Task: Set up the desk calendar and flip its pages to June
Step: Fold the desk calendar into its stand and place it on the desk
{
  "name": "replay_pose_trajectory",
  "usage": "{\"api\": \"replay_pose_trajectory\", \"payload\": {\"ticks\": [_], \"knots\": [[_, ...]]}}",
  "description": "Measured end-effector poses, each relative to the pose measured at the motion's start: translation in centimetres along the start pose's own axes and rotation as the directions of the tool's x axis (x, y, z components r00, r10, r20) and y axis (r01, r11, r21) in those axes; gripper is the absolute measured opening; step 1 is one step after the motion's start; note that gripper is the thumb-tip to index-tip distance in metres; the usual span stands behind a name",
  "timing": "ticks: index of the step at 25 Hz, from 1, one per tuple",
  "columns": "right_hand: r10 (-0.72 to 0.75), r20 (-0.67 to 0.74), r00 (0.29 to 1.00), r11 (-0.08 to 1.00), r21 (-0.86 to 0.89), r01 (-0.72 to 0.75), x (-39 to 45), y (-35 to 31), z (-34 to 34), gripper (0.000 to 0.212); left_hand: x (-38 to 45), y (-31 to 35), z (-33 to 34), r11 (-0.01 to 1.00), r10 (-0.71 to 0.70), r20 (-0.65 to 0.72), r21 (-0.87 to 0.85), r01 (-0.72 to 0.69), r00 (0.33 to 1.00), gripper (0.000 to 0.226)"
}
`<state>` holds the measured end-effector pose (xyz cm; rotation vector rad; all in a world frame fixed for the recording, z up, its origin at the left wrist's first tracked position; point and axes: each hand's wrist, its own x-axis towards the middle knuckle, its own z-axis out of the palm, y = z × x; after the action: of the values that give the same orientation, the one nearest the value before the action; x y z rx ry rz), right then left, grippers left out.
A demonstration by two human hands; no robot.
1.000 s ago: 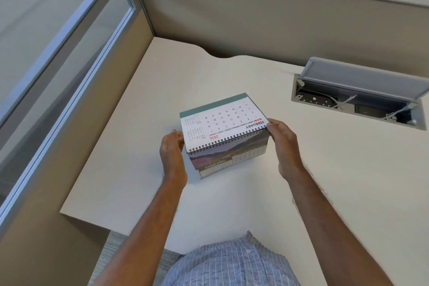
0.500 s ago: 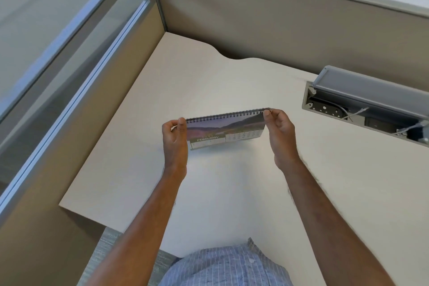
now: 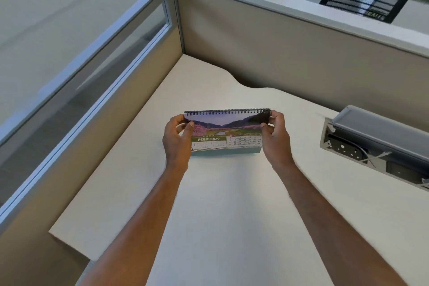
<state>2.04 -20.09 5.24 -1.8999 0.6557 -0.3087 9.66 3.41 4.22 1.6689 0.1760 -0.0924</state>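
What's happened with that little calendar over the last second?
The white February grid sheet that lay tipped back over the top is out of view, and the desk calendar now stands more upright on the desk, scenic February page facing the person. The left hand and right hand still hold its two ends. It still reads February, and the open cable box is unchanged.

Calendar (image 3: pixel 226 131) stands on desk (image 3: pixel 232 204), centre, between both hands. Open cable box (image 3: pixel 376 144) lies right. Partition (image 3: pixel 290 53) stands behind.
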Motion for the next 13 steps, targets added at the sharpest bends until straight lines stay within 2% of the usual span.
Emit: {"api": "replay_pose_trajectory", "payload": {"ticks": [6,13], "knots": [[-0.119,0.043,0.992,0.991,-0.059,0.121,9.4,-2.7,4.4,0.036,9.1,1.9,1.6,0.996,0.087,-0.104,0.003,-0.087,0.991,0.022],[-0.142,0.083,0.986,0.990,-0.006,0.143,18.2,-2.6,9.5,0.041,18.5,1.6,2.9,0.985,0.171,-0.202,0.021,-0.170,0.964,0.016]]}}
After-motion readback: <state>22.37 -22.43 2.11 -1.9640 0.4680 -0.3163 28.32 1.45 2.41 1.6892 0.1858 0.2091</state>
